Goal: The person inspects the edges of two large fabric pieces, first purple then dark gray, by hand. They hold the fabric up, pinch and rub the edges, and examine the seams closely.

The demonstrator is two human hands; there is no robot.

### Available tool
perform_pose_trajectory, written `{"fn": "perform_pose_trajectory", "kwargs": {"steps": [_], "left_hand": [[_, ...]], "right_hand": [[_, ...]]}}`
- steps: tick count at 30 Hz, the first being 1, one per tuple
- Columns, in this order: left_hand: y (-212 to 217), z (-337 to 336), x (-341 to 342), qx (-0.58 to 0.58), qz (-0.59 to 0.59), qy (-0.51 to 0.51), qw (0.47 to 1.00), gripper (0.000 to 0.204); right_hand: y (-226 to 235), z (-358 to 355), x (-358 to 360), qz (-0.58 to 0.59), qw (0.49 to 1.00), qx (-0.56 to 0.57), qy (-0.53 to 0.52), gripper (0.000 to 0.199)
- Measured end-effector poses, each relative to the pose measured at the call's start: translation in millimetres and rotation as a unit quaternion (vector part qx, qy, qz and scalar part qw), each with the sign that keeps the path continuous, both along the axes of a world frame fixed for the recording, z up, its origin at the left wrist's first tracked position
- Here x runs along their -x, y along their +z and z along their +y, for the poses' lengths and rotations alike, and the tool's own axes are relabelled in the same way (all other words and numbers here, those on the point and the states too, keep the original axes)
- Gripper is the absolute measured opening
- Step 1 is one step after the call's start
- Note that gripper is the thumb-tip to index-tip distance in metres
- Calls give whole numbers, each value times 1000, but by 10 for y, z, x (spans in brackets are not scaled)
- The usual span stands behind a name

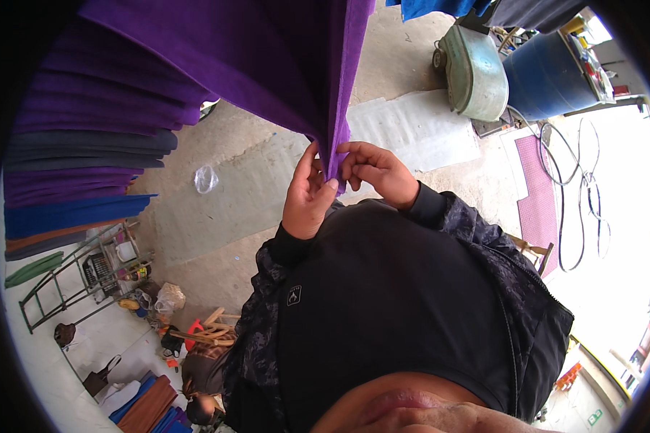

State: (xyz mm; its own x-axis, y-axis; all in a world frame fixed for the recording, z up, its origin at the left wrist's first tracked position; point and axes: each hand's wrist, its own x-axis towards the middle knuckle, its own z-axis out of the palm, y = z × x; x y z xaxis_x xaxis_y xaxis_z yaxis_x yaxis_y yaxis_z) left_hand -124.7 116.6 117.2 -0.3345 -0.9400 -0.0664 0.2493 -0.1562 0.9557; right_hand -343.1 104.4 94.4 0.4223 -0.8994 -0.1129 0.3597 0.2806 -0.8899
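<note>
A large purple cloth point(267, 58) hangs down from the top of the head view, and its lower corner gathers between my two hands. My left hand point(308, 198) is closed on the folded edge, with the thumb pressed along it. On the other side of the same corner, my right hand point(383, 172) pinches the cloth with bent fingers. Some fingertips of both hands are hidden behind the fabric. The cloth narrows to a tight fold where the hands meet, in front of my chest.
Purple, grey, blue and brown cloths point(87, 155) hang in rows on the left. A metal rack point(72, 274) stands below them. At the upper right are a pale green rounded container point(477, 72), a blue barrel point(549, 76) and a looped hose point(581, 180). A clear plastic bag point(205, 180) lies on the floor.
</note>
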Motion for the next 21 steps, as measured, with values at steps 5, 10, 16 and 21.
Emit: {"fn": "perform_pose_trajectory", "kwargs": {"steps": [5, 10, 16, 21], "left_hand": [[97, 97, -98, -55, 152, 19, 987, 81], [267, 190, -277, -59, 271, -4, 961, 86], [436, 264, -313, -46, 341, -40, 938, 82], [636, 268, -330, -51, 359, -35, 931, 77]], "right_hand": [[-525, -113, 47, 69, 991, -73, -88, 61], [-992, -77, -31, 316, 942, 77, -80, 91], [-1010, -155, -230, 205, 971, 100, -71, 83], [-889, -270, -368, 246, 952, 116, -143, 47]]}}
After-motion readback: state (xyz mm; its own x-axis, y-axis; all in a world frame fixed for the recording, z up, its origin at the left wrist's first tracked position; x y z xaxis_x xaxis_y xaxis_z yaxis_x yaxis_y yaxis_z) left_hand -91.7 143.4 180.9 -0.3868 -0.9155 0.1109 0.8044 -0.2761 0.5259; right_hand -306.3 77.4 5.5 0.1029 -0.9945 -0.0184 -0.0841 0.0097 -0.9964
